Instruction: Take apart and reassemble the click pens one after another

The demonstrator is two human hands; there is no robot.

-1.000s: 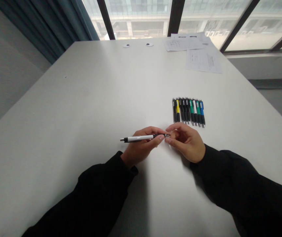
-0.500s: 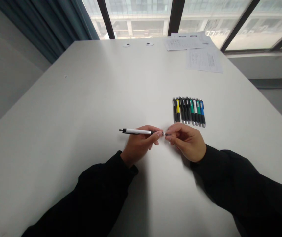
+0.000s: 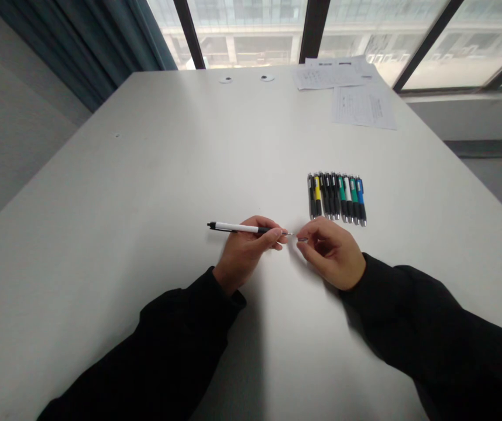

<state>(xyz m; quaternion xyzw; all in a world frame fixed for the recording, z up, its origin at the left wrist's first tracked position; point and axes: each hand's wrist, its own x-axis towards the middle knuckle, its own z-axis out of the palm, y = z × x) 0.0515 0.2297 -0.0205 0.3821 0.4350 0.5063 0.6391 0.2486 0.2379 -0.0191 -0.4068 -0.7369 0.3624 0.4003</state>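
Observation:
My left hand (image 3: 246,251) is closed round a white pen (image 3: 237,227) with a black clip and a dark grip. The pen lies nearly level, its clicker end to the left. From its right end a thin refill tip (image 3: 289,234) sticks out bare. A short way to the right, my right hand (image 3: 332,251) pinches a small silver pen tip (image 3: 303,239) between thumb and forefinger. A small gap separates this piece from the refill. Just beyond my right hand lies a row of several pens (image 3: 336,197) in black, yellow, green, white and blue.
The white table (image 3: 167,158) runs to the window. Printed sheets of paper (image 3: 363,106) lie at its far right. Two round cable-hole covers (image 3: 267,78) sit near the far edge. A blue-grey curtain (image 3: 114,47) hangs at the left.
My left hand has drawn the pen slightly left and up. The silver tip in my right hand has come away from the pen, and the refill point now shows between them.

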